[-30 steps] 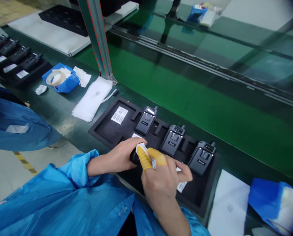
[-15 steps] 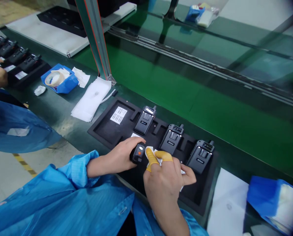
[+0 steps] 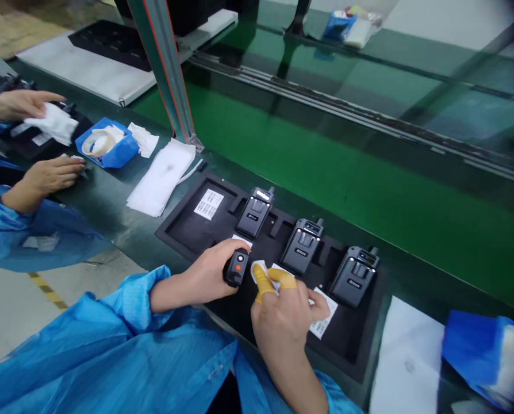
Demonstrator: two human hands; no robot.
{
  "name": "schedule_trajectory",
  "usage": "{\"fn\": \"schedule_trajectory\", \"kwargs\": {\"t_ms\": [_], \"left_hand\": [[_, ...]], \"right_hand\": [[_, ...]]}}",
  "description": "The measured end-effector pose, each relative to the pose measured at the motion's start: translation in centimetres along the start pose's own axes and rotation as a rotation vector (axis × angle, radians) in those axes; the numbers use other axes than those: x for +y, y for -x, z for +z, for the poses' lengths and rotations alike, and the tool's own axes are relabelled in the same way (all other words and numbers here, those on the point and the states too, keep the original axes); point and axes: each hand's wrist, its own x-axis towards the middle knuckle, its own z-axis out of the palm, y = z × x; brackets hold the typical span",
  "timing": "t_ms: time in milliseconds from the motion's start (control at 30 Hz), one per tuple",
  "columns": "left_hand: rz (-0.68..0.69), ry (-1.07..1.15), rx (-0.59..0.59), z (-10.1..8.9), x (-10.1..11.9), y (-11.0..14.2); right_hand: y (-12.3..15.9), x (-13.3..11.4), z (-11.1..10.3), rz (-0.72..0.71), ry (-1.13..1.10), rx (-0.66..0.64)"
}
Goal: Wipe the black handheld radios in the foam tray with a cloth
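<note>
My left hand [image 3: 211,270] is wrapped round a black two-way radio [image 3: 237,268], its end with an orange dot facing up. Beside it, my right hand [image 3: 285,310] wears yellow finger cots and pinches a small white cloth [image 3: 258,270], a short gap from the radio. Under both hands lies a black foam tray [image 3: 183,241]. Three more radios rest in its slots: one at the left [image 3: 254,213], one in the middle [image 3: 302,246] and one at the right [image 3: 354,277]. White label sheets [image 3: 209,204] lie in the tray; another label sheet [image 3: 323,313] shows beside my right hand.
Left of the tray are a stack of white sheets [image 3: 162,178] and a blue box [image 3: 108,144] with a tape roll. A co-worker's hands [image 3: 52,175] work farther left, one with a white cloth. White paper [image 3: 407,356] and another blue box [image 3: 472,345] stand right. A metal post [image 3: 164,69] rises behind.
The held radio has shifted slightly left, away from the cloth in my right hand. The co-worker's hands have come further into view with a white cloth.
</note>
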Motion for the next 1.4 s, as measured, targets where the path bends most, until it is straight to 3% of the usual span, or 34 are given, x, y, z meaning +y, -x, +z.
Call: {"fn": "schedule_trajectory", "kwargs": {"t_ms": [100, 200, 500, 700, 800, 933, 1100, 1233, 1400], "left_hand": [[0.019, 0.006, -0.003, -0.2, -0.2, 0.3], [0.014, 0.012, 0.0, -0.3, -0.3, 0.6], [0.019, 0.019, -0.002, -0.3, -0.3, 0.6], [0.032, -0.001, 0.007, -0.1, -0.1, 0.8], [-0.029, -0.017, 0.037, -1.4, 0.1, 0.3], [-0.195, -0.187, 0.14, -5.1, 0.4, -2.8], [-0.411, -0.709, 0.097, -8.8, -0.5, -9.5], [-0.477, -0.791, 0.099, -8.6, -2.5, -13.2], [-0.488, -0.847, 0.127, -7.1, -4.1, -14.1]], "right_hand": [[1.2, 1.6, 0.0, 0.045, -0.032, 0.014], [1.8, 2.4, -0.4, -0.005, 0.021, -0.017], [2.9, 3.4, -0.7, -0.156, 0.087, -0.067], [3.4, 3.2, -0.6, -0.135, 0.058, -0.097], [3.6, 3.2, -0.6, -0.139, 0.042, -0.084], [3.6, 3.9, -0.7, -0.154, 0.044, -0.023], [3.7, 3.7, -1.6, -0.106, 0.042, 0.02], [4.4, 3.7, -2.6, -0.019, 0.062, 0.014], [5.9, 5.2, -3.5, 0.088, 0.105, 0.02]]}}
